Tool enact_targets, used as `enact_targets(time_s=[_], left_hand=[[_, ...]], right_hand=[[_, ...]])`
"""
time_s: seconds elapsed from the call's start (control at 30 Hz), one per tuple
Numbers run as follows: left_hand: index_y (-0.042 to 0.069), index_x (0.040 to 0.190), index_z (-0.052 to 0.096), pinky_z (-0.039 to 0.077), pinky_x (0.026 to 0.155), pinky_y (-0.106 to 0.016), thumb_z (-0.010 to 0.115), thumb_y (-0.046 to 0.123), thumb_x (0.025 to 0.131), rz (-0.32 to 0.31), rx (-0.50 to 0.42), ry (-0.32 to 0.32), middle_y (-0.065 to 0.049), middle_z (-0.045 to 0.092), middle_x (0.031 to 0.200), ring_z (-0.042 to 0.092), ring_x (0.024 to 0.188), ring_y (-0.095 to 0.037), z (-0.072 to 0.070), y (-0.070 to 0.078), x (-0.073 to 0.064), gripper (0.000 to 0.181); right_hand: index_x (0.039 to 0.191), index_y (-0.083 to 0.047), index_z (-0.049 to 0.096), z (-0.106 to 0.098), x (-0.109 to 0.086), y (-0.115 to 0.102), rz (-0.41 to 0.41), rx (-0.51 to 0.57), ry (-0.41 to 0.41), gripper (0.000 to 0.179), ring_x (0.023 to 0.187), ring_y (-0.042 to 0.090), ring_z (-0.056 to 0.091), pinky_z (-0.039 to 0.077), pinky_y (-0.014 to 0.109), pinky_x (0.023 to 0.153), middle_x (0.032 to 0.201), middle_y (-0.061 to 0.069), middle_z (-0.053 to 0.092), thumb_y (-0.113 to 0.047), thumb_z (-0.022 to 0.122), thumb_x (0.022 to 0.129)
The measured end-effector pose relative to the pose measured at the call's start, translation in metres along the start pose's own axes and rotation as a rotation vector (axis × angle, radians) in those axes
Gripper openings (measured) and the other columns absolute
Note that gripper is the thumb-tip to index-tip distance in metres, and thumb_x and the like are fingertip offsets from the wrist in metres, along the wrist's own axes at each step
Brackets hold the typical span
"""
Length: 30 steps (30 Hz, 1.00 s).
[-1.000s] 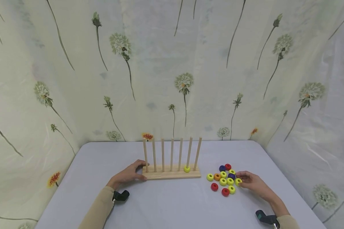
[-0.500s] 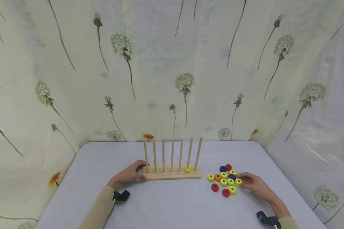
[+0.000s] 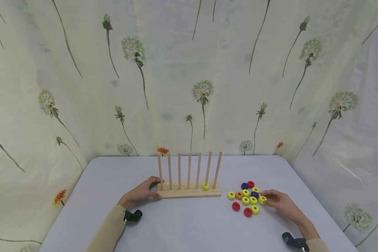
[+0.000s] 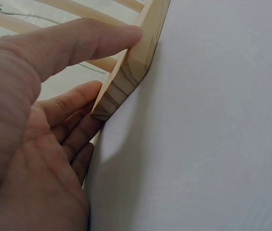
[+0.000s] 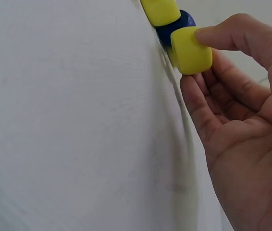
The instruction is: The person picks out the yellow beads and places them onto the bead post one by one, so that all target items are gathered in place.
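A wooden peg board (image 3: pixel 189 193) with a row of upright pegs stands mid-table. At its left end, my left hand (image 3: pixel 143 191) holds the base, the thumb on the front edge and the other fingers behind, as the left wrist view also shows. One yellow bead (image 3: pixel 205 186) sits at the bottom of the second peg from the right. To the right of the board, my right hand (image 3: pixel 280 203) pinches another yellow bead (image 5: pixel 192 50) between thumb and fingers. A dark blue bead (image 5: pixel 177 29) lies right beside that one.
Loose beads lie in a cluster right of the board: several yellow, an orange bead (image 3: pixel 238 195), red ones such as the red bead (image 3: pixel 247 212), and a blue bead (image 3: pixel 244 186). A flowered curtain (image 3: pixel 176 87) hangs behind the white table (image 3: pixel 182 227).
The right hand has barely shifted at the yellow bead on the cluster's right edge, which now sits slightly farther from the blue one. The left hand and peg board have stayed put.
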<state>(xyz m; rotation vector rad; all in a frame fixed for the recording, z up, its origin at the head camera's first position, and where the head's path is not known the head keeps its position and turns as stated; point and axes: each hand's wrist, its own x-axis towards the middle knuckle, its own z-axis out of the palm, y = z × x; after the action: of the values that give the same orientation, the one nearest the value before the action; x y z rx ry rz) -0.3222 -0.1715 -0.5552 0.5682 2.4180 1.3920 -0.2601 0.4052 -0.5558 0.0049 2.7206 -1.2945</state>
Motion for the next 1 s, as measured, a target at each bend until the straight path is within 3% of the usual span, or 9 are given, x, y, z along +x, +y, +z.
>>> enact_targets(time_s=[0.33,0.73,1.0], left_hand=[[0.01,0.131,0.05,0.022,0.114,-0.053,0.083,0.027,0.074,-0.007,0.011,-0.011,-0.011,0.043,0.143,0.031,0.14,-0.032,0.0,0.001,-0.001,0.068],[0.012,0.132,0.051,0.022,0.115,-0.053,0.083,0.027,0.074,-0.004,0.007,-0.008,-0.009,0.043,0.142,0.03,0.141,-0.031,0.0,-0.001,0.002,0.068],[0.012,0.132,0.051,0.021,0.115,-0.053,0.083,0.027,0.074,-0.001,0.008,-0.006,-0.009,0.044,0.141,0.03,0.141,-0.032,0.001,-0.002,0.002,0.068]], right_hand=[[0.126,-0.001,0.056,-0.007,-0.004,-0.004,-0.018,-0.051,0.053,0.053,0.114,0.033,0.058,0.052,0.044,0.093,0.124,0.018,0.06,-0.038,0.067,0.089],[0.126,-0.004,0.057,-0.014,-0.004,-0.031,-0.084,-0.036,0.104,0.051,0.113,0.03,0.059,0.055,0.03,0.086,0.124,0.016,0.06,-0.039,0.065,0.091],[0.128,-0.005,0.055,-0.011,0.002,-0.05,-0.111,-0.003,0.092,0.055,0.115,0.031,0.058,0.054,0.031,0.088,0.126,0.015,0.059,-0.043,0.064,0.091]])
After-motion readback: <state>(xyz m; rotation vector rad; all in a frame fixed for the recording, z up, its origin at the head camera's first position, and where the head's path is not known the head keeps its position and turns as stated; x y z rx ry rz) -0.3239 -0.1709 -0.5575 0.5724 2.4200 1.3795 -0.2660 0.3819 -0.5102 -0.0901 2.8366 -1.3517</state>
